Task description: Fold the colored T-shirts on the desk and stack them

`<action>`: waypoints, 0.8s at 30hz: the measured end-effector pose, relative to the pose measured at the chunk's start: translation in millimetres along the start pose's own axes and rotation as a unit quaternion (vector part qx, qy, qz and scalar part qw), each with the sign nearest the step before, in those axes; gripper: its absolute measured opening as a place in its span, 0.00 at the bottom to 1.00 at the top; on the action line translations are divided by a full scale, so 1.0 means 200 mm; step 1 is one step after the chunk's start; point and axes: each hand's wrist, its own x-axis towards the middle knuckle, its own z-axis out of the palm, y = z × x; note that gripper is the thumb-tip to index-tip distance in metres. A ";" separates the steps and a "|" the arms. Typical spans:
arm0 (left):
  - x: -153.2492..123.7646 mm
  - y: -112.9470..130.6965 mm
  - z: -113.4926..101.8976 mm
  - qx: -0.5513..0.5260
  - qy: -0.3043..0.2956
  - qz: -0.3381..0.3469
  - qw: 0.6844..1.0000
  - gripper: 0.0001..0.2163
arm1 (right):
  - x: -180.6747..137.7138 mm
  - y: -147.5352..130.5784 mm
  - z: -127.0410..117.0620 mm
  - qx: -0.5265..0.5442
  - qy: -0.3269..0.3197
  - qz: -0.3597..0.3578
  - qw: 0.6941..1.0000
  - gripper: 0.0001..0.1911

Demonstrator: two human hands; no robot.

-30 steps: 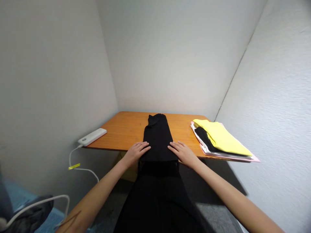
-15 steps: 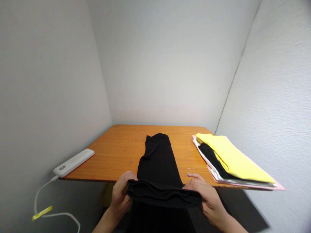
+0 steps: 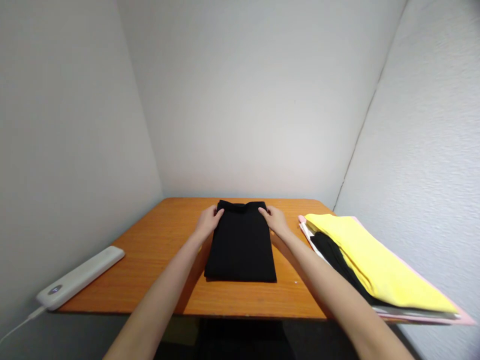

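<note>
A black garment (image 3: 242, 247), folded into a neat rectangle, lies on the middle of the wooden table (image 3: 165, 230). My left hand (image 3: 210, 219) grips its far left corner, thumb on top and the other fingers mostly hidden beneath or behind the cloth. At the far right corner my right hand (image 3: 273, 219) pinches the fabric in the same way. The far edge of the garment is slightly raised between my hands. Its near edge rests flat, a little back from the table's front edge.
To the right sits a stack of folded clothes, with a yellow garment (image 3: 369, 260) on top and black, white and pink cloth below. A white power bank (image 3: 86, 275) with a cable lies at the left edge. Grey walls surround the table on three sides.
My hands have carried the garment's near end from the front edge toward the back, doubling the black cloth over itself. The long strip is now a shorter rectangle.
</note>
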 end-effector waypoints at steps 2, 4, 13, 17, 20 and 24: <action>0.03 -0.05 0.12 0.026 -0.029 -0.021 0.999 0.10 | 0.05 0.04 0.12 -0.038 -0.033 0.030 0.998 0.23; 0.02 -0.09 0.20 0.057 -0.046 -0.039 0.997 0.10 | 0.05 0.08 0.22 -0.050 -0.042 0.039 0.997 0.21; -0.05 0.01 0.12 0.142 -0.054 0.027 0.988 0.21 | 0.00 0.02 0.23 -0.121 0.074 0.005 0.990 0.23; -0.12 0.10 0.17 0.147 -0.114 0.119 0.975 0.22 | -0.09 -0.09 0.29 -0.118 -0.013 -0.084 0.989 0.31; -0.17 0.10 0.26 0.168 -0.160 0.114 0.966 0.27 | -0.18 -0.14 0.37 -0.122 -0.085 -0.096 0.984 0.34; -0.21 0.06 0.33 0.168 -0.161 0.079 0.969 0.30 | -0.23 -0.13 0.42 -0.134 -0.113 -0.089 0.981 0.34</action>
